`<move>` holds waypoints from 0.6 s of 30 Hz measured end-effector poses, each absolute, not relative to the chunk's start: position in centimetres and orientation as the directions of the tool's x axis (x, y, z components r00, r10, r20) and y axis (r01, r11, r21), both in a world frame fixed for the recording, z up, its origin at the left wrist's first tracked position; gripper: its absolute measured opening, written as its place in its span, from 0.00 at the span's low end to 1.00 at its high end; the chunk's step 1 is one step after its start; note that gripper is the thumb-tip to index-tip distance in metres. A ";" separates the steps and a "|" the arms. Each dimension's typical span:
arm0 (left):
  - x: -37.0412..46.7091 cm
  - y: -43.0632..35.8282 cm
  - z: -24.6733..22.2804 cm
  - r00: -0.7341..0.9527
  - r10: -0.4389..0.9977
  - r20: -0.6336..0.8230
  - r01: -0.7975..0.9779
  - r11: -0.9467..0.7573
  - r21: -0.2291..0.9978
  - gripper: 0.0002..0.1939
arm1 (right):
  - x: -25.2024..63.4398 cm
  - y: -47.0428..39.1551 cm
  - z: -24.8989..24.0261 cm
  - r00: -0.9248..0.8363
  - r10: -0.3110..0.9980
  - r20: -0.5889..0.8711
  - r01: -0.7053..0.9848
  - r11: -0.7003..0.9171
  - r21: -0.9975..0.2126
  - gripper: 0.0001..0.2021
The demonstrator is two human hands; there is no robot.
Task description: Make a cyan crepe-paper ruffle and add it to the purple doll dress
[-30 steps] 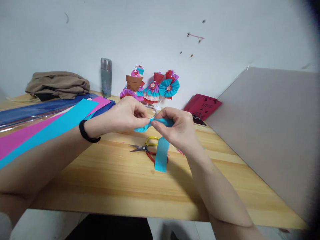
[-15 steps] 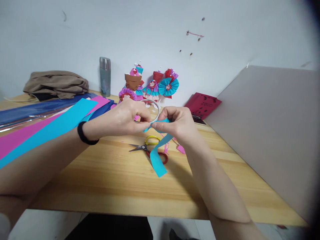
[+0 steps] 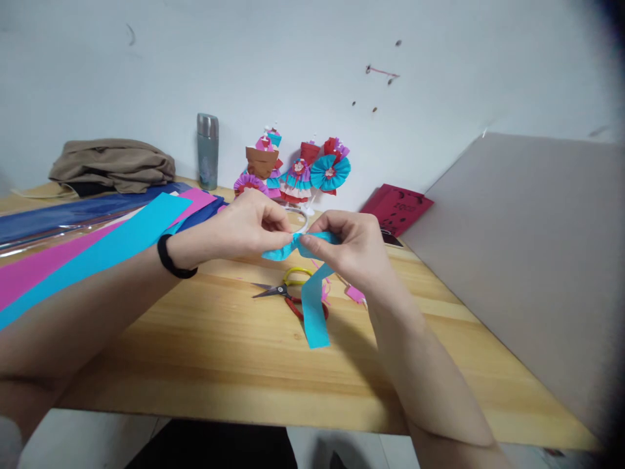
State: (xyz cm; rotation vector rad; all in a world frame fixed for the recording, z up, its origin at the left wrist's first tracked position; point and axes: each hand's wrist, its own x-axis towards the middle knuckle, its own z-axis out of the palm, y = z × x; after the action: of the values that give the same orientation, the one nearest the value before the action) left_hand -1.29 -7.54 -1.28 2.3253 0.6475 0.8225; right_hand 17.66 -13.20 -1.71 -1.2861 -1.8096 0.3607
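Note:
A blue paper strip (image 3: pixel 316 312) is pinched between my two hands above the table, its long end hanging down over the scissors' handles. My left hand (image 3: pixel 256 225) is closed on the strip's gathered part, and a short crumpled end shows below its fingers. Right beside it, my right hand (image 3: pixel 349 244) grips the strip between thumb and fingers. A white ring (image 3: pixel 303 221) shows just behind the fingertips; whether a hand touches it I cannot tell. Scissors (image 3: pixel 280 290) with yellow and red handles lie open on the wooden table (image 3: pixel 195 358).
Blue and pink paper sheets (image 3: pixel 112 244) lie at the left, near a brown cloth (image 3: pixel 112 164). A flask (image 3: pixel 208 153) and colourful paper figures (image 3: pixel 297 169) stand by the wall. Pink scraps (image 3: pixel 355 294), a red bag (image 3: pixel 395 208) and a grey panel (image 3: pixel 527 260) are rightward.
More of the blue strip's gathered end now shows under my left fingers. The hanging end has swung slightly right and hangs straighter. Less of the white ring shows above my hands.

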 end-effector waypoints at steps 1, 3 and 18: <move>-1.3 -7.6 -1.3 0.687 0.606 0.401 0.239 -0.710 0.663 0.09 | 17.5 -13.3 -1.8 -0.087 0.860 0.504 0.646 0.433 -0.628 0.07; -1.2 -7.6 -1.2 0.682 0.607 0.407 0.234 -0.709 0.665 0.09 | 17.3 -13.5 -2.0 -0.080 0.830 0.552 0.671 0.454 -0.586 0.06; -1.2 -7.7 -1.1 0.677 0.625 0.389 0.268 -0.702 0.660 0.08 | 17.4 -13.2 -2.1 -0.157 0.819 0.552 0.596 0.524 -0.608 0.04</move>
State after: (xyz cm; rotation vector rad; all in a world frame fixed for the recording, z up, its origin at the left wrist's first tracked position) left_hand -1.16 -7.71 -1.09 2.3205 0.6856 0.8249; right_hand 17.40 -13.19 -2.09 -1.1679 -1.8584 0.3093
